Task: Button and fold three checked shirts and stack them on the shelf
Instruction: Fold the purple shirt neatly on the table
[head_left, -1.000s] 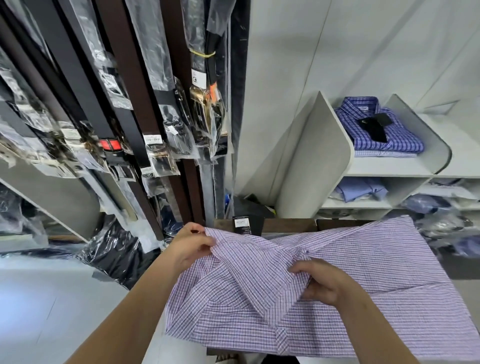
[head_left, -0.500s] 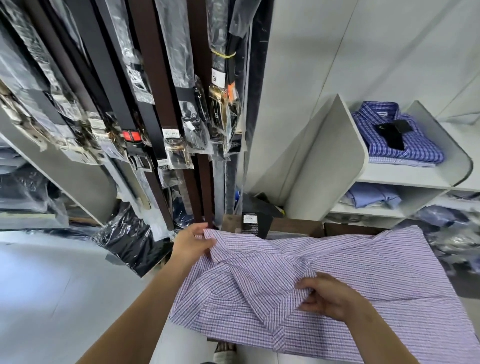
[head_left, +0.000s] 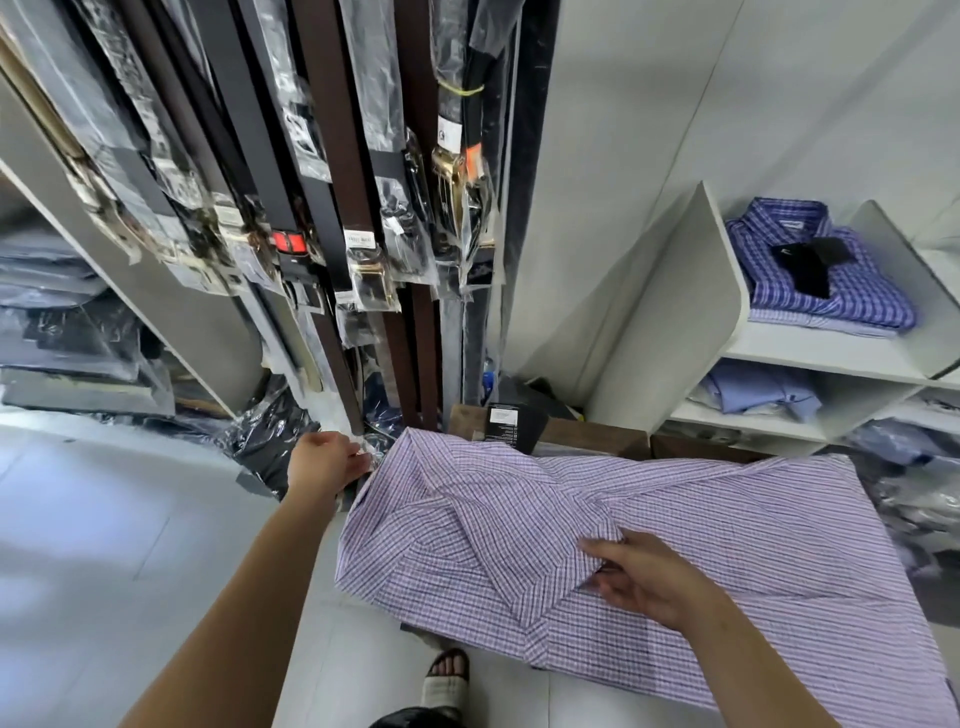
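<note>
A purple checked shirt (head_left: 675, 519) lies spread on a brown-edged surface (head_left: 592, 436), its cloth folded into diagonal pleats near the middle. My left hand (head_left: 324, 462) is at the shirt's left edge with its fingers curled against the cloth there. With thumb and fingers, my right hand (head_left: 644, 577) pinches a fold in the middle of the shirt. A folded blue checked shirt (head_left: 831, 280) with a black tag lies on a paler folded shirt on the white shelf (head_left: 810, 353) at the upper right.
Belts in plastic sleeves (head_left: 363, 208) hang close behind the shirt's left end. A black tag (head_left: 511, 421) sticks up at the shirt's far edge. A light blue shirt (head_left: 758, 389) sits on the lower shelf. Bagged clothes lie at left and right. My sandalled foot (head_left: 447, 675) is below.
My left hand has let go of the central fold and slid left to the shirt's edge. My right hand has stayed on the fold.
</note>
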